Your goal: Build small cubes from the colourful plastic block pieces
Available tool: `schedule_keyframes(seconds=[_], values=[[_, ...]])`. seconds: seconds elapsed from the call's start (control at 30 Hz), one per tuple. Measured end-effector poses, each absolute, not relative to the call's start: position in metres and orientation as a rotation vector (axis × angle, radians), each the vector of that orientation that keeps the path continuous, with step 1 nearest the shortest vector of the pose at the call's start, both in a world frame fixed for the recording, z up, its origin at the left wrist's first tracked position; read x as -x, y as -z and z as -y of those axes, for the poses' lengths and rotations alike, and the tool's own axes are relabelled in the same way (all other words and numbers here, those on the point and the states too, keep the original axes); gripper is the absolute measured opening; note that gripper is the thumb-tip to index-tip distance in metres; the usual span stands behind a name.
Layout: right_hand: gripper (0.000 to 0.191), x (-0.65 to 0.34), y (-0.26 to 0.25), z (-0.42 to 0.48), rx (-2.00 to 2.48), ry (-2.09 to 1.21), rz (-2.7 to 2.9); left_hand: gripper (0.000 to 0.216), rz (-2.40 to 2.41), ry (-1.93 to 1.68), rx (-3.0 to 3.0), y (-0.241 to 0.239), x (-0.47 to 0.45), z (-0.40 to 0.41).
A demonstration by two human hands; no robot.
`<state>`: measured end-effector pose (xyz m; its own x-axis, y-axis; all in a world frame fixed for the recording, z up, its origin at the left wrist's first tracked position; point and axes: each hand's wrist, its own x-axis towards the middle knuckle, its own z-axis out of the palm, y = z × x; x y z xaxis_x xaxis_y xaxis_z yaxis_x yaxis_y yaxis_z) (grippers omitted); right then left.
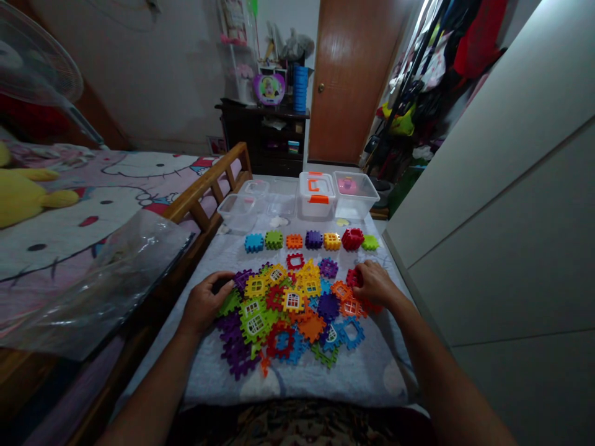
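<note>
A pile of toothed plastic building blocks in many colours covers the middle of the table. My left hand (207, 301) rests at the pile's left edge, thumb and forefinger curved apart with nothing visible between them. Closest to it are a green block (229, 303) and a purple block (242, 280). On the right side, my right hand (374, 283) pinches a red block (352, 278), partly hidden by its fingers. Orange window blocks (351, 307) lie just beside that hand. Behind the pile runs a row of stacks, among them a blue stack (254, 243) and a red stack (352, 239).
A lidded clear box (317, 207) with orange clips stands at the back, beside an open clear bin (357, 201). Another clear container (237, 212) is at back left. A wooden bed rail (204, 186) borders the table's left; a white cabinet (502, 248) borders its right.
</note>
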<state>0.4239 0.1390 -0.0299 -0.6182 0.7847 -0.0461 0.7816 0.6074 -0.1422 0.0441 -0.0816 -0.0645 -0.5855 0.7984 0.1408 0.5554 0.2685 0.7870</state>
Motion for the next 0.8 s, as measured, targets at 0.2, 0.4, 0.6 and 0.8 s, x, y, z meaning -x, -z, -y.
schedule_keyframes(seconds=[0.2, 0.4, 0.6, 0.8], values=[[0.025, -0.427, 0.023, -0.143, 1.313, -0.315, 2.791, 0.043, -2.247, -1.201, -1.241, 0.068, -0.042, 0.082], [0.035, -0.444, 0.023, -0.157, 1.231, -0.555, 2.606, 0.042, -2.286, -1.175, -1.251, 0.066, -0.041, 0.082], [0.040, -0.454, 0.024, -0.171, 1.210, -0.578, 2.569, 0.041, -2.302, -1.156, -1.224, 0.066, -0.039, 0.082], [0.043, -0.460, 0.020, -0.194, 1.236, -0.548, 2.528, 0.044, -2.348, -1.122, -1.234, 0.070, -0.035, 0.083]])
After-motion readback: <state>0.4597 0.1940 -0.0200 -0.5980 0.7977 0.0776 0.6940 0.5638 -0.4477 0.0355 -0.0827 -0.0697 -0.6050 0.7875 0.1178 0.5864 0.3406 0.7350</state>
